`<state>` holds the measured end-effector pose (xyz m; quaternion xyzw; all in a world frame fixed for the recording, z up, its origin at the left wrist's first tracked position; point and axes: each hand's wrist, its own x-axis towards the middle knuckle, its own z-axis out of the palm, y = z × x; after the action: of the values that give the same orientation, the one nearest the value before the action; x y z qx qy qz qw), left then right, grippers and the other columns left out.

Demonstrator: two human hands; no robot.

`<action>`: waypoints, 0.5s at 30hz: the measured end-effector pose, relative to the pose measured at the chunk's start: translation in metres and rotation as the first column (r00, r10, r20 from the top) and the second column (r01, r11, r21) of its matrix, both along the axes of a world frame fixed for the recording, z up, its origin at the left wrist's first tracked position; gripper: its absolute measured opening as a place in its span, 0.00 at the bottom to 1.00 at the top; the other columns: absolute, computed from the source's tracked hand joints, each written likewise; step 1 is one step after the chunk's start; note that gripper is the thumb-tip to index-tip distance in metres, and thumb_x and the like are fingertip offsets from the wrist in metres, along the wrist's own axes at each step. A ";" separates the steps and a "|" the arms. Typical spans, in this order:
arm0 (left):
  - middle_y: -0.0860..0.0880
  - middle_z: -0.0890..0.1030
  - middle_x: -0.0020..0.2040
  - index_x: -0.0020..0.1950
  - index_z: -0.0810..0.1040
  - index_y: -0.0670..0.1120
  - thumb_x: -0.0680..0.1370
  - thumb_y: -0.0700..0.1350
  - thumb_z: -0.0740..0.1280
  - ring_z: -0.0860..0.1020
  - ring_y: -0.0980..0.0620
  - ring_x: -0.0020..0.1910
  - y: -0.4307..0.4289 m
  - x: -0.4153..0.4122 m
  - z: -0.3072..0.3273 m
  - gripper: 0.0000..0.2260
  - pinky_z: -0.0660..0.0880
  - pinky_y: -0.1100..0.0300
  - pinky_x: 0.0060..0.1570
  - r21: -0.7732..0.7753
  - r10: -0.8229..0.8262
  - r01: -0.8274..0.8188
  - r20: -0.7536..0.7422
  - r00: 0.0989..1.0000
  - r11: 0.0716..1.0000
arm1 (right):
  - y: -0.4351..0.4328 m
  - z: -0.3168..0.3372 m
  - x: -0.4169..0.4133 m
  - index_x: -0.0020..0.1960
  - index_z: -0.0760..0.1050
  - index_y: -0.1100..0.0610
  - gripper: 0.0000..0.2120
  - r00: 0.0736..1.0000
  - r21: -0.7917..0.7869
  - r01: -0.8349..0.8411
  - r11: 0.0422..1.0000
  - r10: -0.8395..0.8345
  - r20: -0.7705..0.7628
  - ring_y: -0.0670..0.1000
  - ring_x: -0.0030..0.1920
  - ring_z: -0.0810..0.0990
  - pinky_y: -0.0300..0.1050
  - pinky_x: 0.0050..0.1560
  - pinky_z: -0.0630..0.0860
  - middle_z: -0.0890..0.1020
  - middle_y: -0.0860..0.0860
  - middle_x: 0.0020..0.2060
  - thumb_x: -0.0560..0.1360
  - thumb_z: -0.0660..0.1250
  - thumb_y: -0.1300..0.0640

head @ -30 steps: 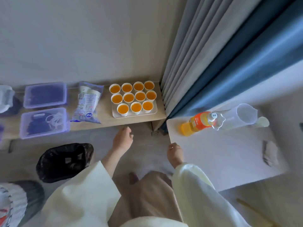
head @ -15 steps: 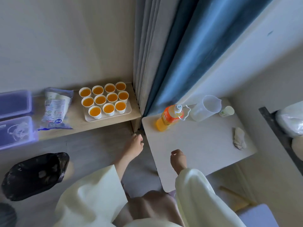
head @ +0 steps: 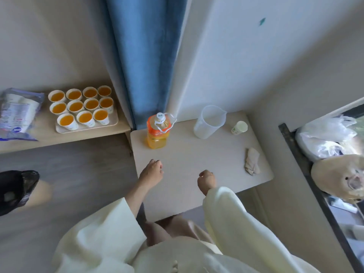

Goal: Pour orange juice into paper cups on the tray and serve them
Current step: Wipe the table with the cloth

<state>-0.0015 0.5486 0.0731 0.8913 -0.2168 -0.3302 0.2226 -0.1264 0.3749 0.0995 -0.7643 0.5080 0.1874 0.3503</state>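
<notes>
Several paper cups (head: 85,117) filled with orange juice stand on a white tray (head: 115,121) on the low wooden shelf at the left. An orange juice bottle (head: 157,132) with a white cap stands upright at the back left of the pale table (head: 197,160). A clear plastic jug (head: 209,122) and a single paper cup (head: 239,128) stand further right on the table. My left hand (head: 151,172) hovers over the table's left edge, fingers loosely curled, holding nothing. My right hand (head: 206,181) hangs over the table's front, fingers also loosely curled and empty.
A crumpled cloth (head: 252,161) lies at the table's right. A bag of spare cups (head: 18,113) lies left of the tray. A black bin bag (head: 16,189) sits on the floor. Blue curtain (head: 145,56) hangs behind the bottle. White plastic bags (head: 325,138) fill a shelf at the right.
The view has swung right, from the shelf with the tray toward the table. Both hands now hang over the table, closer to the bottle.
</notes>
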 end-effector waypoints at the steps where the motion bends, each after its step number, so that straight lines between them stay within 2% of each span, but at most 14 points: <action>1: 0.45 0.72 0.57 0.56 0.74 0.41 0.79 0.40 0.60 0.74 0.45 0.57 -0.011 -0.009 0.004 0.08 0.71 0.54 0.56 -0.004 -0.005 0.005 -0.002 1.000 1.000 | -0.013 0.004 -0.003 0.63 0.73 0.62 0.16 1.000 0.001 0.012 1.000 -0.012 -0.019 0.60 0.60 0.75 0.47 0.61 0.71 0.71 0.59 0.64 0.77 0.58 0.65; 3: 0.45 0.71 0.57 0.56 0.73 0.41 0.79 0.39 0.60 0.74 0.45 0.56 -0.030 -0.032 0.007 0.08 0.71 0.53 0.56 -0.025 -0.023 0.023 -0.028 0.999 0.999 | -0.032 0.011 -0.013 0.63 0.74 0.62 0.16 0.999 0.011 0.017 1.000 -0.017 -0.037 0.59 0.61 0.75 0.47 0.61 0.72 0.72 0.59 0.64 0.77 0.58 0.65; 5: 0.45 0.70 0.58 0.56 0.72 0.41 0.78 0.39 0.59 0.74 0.44 0.55 -0.045 -0.045 0.009 0.08 0.71 0.53 0.54 -0.043 -0.070 0.068 -0.045 0.997 0.997 | -0.040 0.012 -0.016 0.64 0.73 0.62 0.16 0.999 0.023 0.022 1.000 -0.021 -0.025 0.58 0.61 0.75 0.44 0.56 0.71 0.73 0.59 0.64 0.77 0.57 0.65; 8: 0.45 0.70 0.58 0.56 0.72 0.41 0.78 0.39 0.59 0.74 0.43 0.56 -0.060 -0.050 0.004 0.08 0.71 0.54 0.54 -0.059 -0.045 0.042 -0.057 0.997 0.997 | -0.041 0.011 -0.018 0.64 0.71 0.63 0.16 1.000 0.030 0.009 1.000 -0.010 0.010 0.57 0.60 0.73 0.40 0.52 0.68 0.71 0.59 0.65 0.78 0.55 0.66; 11: 0.45 0.70 0.59 0.57 0.72 0.40 0.79 0.39 0.59 0.75 0.44 0.55 -0.070 -0.053 -0.003 0.09 0.69 0.57 0.52 -0.079 0.014 -0.019 -0.061 0.998 0.997 | -0.044 0.007 -0.032 0.67 0.67 0.63 0.17 0.999 0.005 -0.040 0.999 0.040 0.027 0.53 0.52 0.70 0.38 0.46 0.63 0.68 0.58 0.65 0.79 0.54 0.66; 13: 0.45 0.70 0.59 0.57 0.72 0.41 0.79 0.38 0.59 0.75 0.44 0.54 -0.073 -0.056 -0.008 0.09 0.70 0.57 0.52 -0.078 0.021 -0.025 -0.060 0.998 0.997 | -0.058 0.003 -0.041 0.69 0.64 0.63 0.19 0.999 -0.013 -0.025 1.000 0.025 0.023 0.52 0.49 0.68 0.40 0.48 0.64 0.67 0.59 0.65 0.79 0.53 0.67; 15: 0.45 0.70 0.59 0.57 0.72 0.41 0.79 0.38 0.58 0.75 0.44 0.53 -0.076 -0.060 -0.014 0.09 0.70 0.57 0.52 -0.044 0.034 -0.037 -0.066 0.997 0.998 | -0.075 -0.001 -0.049 0.71 0.62 0.63 0.21 1.000 -0.032 0.013 0.999 -0.012 0.019 0.55 0.50 0.70 0.43 0.52 0.67 0.67 0.61 0.65 0.78 0.53 0.68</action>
<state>-0.0615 0.4725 0.0594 0.8783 -0.2010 -0.3503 0.2558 -0.1754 0.3001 0.0986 -0.7684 0.5123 0.1698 0.3439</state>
